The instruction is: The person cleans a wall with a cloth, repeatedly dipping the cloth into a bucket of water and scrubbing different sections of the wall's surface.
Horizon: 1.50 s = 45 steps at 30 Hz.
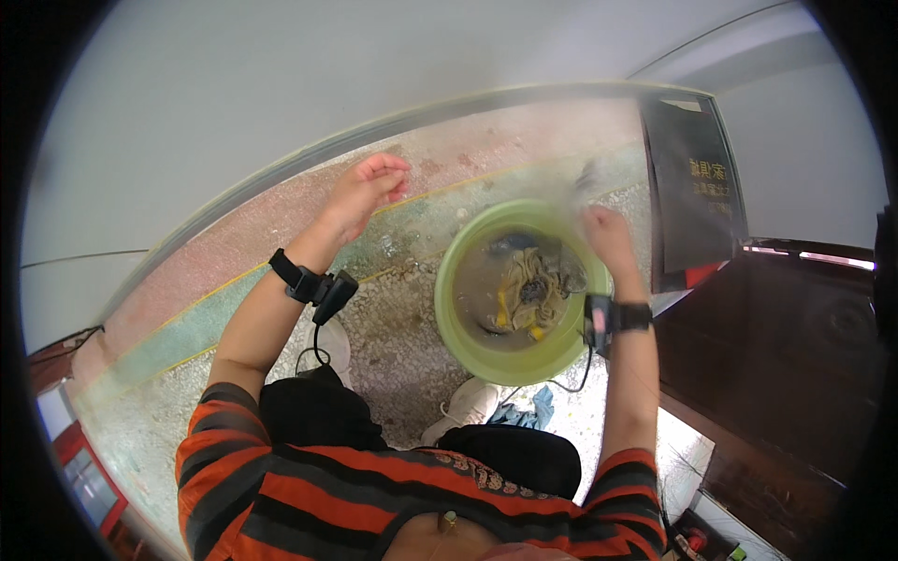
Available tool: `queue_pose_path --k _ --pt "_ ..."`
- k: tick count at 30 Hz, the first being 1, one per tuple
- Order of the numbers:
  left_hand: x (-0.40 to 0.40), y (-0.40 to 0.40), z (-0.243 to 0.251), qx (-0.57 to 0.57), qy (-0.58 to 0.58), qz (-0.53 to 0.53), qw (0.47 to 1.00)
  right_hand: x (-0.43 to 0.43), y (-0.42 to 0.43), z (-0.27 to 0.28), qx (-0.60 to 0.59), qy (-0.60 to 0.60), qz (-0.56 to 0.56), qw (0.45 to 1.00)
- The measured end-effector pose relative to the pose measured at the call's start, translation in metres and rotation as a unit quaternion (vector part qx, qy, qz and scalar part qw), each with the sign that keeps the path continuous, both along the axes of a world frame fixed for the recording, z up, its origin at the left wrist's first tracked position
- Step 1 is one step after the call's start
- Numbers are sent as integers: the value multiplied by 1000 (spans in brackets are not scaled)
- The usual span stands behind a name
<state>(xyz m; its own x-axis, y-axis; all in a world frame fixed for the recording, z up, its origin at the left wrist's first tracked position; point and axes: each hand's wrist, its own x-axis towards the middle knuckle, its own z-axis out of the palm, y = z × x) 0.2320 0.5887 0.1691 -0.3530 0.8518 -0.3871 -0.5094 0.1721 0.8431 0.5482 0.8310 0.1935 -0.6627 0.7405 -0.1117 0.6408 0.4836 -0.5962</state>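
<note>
My left hand (375, 186) is raised to the left of a green plastic basin (449, 336), its fingers loosely curled and nothing visible in them. Over the basin's far right rim, my right hand (605, 228) is closed into a fist; a blurred greyish thing (584, 184) shows just beyond it, and whether the hand holds it is unclear. Murky water (471, 284) stands in the basin, with wet yellowish-beige and grey cloth (533, 287) bunched in it. A dark blue piece (511, 242) lies near the far side of the water. Both wrists wear strapped black devices with cables.
The basin stands on a speckled terrazzo floor (400, 308) with coloured bands. A crumpled blue cloth (537, 410) lies near my right shoe (466, 410). A pale wall (351, 63) rises ahead. To the right are a dark panel bearing writing (687, 203) and dark brown furniture (779, 336).
</note>
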Motion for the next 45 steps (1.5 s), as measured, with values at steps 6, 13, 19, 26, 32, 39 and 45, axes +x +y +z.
queue_pose_path --k 6,13,19,26,32,39,45 --pt "7 -13 9 -15 65 -47 997 -17 42 31 159 -218 -1 963" --pt "32 -11 34 13 299 -76 951 -88 -24 43 -88 69 -36 993" --pt "32 -24 1 43 431 -43 900 -153 -136 40 -140 57 156 976" --pt "-46 -132 -55 -214 340 -5 916 -168 -173 8 -337 97 138 926" --pt "-82 -213 -173 -289 619 95 724 -146 -184 -17 -291 9 121 949" --pt "-41 -97 -181 -348 650 38 674 -118 -223 -46 -356 -17 35 934" --pt "-52 -68 -179 -204 688 -35 696 -132 -239 -46 -381 -9 34 924"
